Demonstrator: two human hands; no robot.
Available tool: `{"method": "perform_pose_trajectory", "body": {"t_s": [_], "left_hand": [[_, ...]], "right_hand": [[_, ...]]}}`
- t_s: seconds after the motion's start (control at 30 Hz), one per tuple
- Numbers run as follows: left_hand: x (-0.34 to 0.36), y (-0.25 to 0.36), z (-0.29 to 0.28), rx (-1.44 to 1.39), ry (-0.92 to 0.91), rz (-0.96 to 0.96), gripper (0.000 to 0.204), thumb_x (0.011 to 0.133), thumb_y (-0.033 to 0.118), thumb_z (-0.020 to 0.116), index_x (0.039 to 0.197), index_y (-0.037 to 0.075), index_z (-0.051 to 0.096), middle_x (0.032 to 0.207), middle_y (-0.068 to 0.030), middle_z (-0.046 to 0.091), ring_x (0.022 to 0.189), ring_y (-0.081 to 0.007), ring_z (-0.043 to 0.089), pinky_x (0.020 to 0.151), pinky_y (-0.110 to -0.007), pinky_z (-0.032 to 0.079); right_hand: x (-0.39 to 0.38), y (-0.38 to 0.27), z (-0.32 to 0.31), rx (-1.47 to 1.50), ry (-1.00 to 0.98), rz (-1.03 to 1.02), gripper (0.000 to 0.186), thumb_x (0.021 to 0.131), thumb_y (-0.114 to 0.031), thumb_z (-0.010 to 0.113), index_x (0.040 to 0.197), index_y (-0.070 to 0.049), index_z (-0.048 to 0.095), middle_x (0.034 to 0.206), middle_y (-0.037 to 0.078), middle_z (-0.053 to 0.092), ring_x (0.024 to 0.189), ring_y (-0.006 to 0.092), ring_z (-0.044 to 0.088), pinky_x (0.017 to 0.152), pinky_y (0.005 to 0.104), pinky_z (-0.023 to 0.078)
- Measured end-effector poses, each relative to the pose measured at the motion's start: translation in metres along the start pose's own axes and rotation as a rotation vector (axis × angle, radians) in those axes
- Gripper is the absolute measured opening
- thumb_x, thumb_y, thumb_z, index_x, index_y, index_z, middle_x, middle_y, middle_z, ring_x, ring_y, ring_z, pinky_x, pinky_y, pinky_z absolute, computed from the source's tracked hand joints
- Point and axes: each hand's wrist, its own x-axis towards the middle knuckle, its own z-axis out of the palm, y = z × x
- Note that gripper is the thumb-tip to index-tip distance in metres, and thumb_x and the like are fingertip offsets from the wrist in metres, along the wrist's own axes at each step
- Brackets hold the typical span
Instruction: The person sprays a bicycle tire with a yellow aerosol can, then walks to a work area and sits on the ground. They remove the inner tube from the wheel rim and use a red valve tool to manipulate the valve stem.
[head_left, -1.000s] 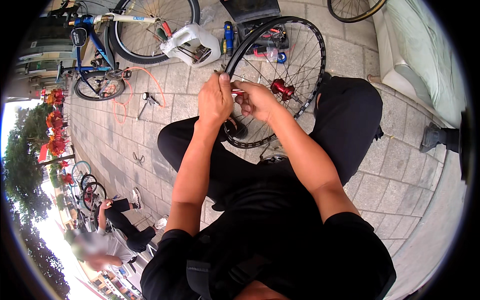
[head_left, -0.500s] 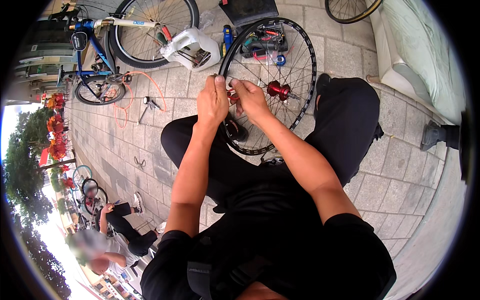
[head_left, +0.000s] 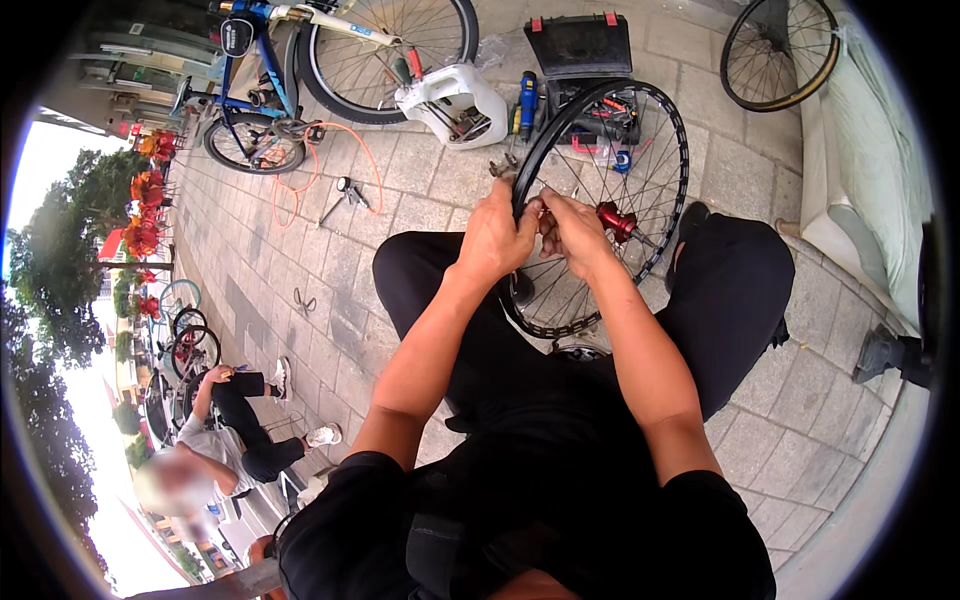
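The left hand (head_left: 492, 238) is curled around the edge of the bike wheel (head_left: 617, 222). The right hand (head_left: 577, 235) is bent close by, but I cannot tell if it pinches anything. The wheel is between the person's legs (head_left: 737, 275).

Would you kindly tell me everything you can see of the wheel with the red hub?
The wheel has a black rim with pale marks along it, thin dark spokes and a shiny red, metal-looking hub with an axle end sticking out. It is tilted between the person's bent legs. The left hand grips the rim's left side; the right hand is beside it, just inside the rim, its exact contact hidden. In the view, its far part overlaps an open toolbox.
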Motion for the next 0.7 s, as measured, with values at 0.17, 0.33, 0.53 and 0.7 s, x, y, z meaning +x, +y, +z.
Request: {"method": "perform_pose_trajectory", "body": {"t_s": [0.17,0.33,0.53,0.7], "left_hand": [[0.007,0.002,0.006,-0.097,-0.014,-0.164,0.044,0.1,0.022,0.064,0.124,-0.01,0.047,0.079,-0.0341,0.069,0.079,-0.0535,0.07,0.07,-0.057,0.054],[0.015,0.007,-0.008,-0.114,-0.146,-0.155,0.052,0.098,0.03,0.069,0.123,-0.01,0.046,0.075,-0.0288,0.066,0.075,-0.0453,0.07,0.071,-0.052,0.054],[0.003,-0.005,-0.047,-0.231,-0.458,-0.106,0.099,0.084,0.011,0.087,0.16,-0.007,0.027,0.115,-0.0167,0.068,0.106,-0.0223,0.068,0.093,-0.037,0.057],[-0.007,-0.001,-0.041,-0.511,-0.471,-0.201,0.099,0.086,-0.007,0.08,0.165,-0.004,0.02,0.124,-0.0141,0.066,0.111,-0.0216,0.066,0.097,-0.038,0.057]], "right_hand": [[-0.01,0.021,-0.004,-0.007,-0.159,-0.312,0.041,0.107,-0.013,0.057,0.146,-0.001,0.055,0.104,0.01,0.07,0.073,0.014,0.067,0.062,0.0295,0.057],[-0.001,0.033,-0.012,-0.328,-0.069,-0.558,0.04,0.107,-0.007,0.059,0.146,0.0,0.058,0.107,0.009,0.073,0.08,0.0113,0.068,0.069,0.0264,0.057],[0.001,0.019,-0.024,-0.259,-0.063,-0.392,0.03,0.106,-0.02,0.067,0.129,0.0,0.07,0.099,0.008,0.076,0.075,0.0119,0.071,0.066,0.0257,0.056],[-0.007,0.02,-0.017,-0.19,0.0,-0.429,0.028,0.103,-0.02,0.073,0.122,0.001,0.074,0.098,0.005,0.076,0.073,0.0114,0.072,0.063,0.0244,0.055]]}}
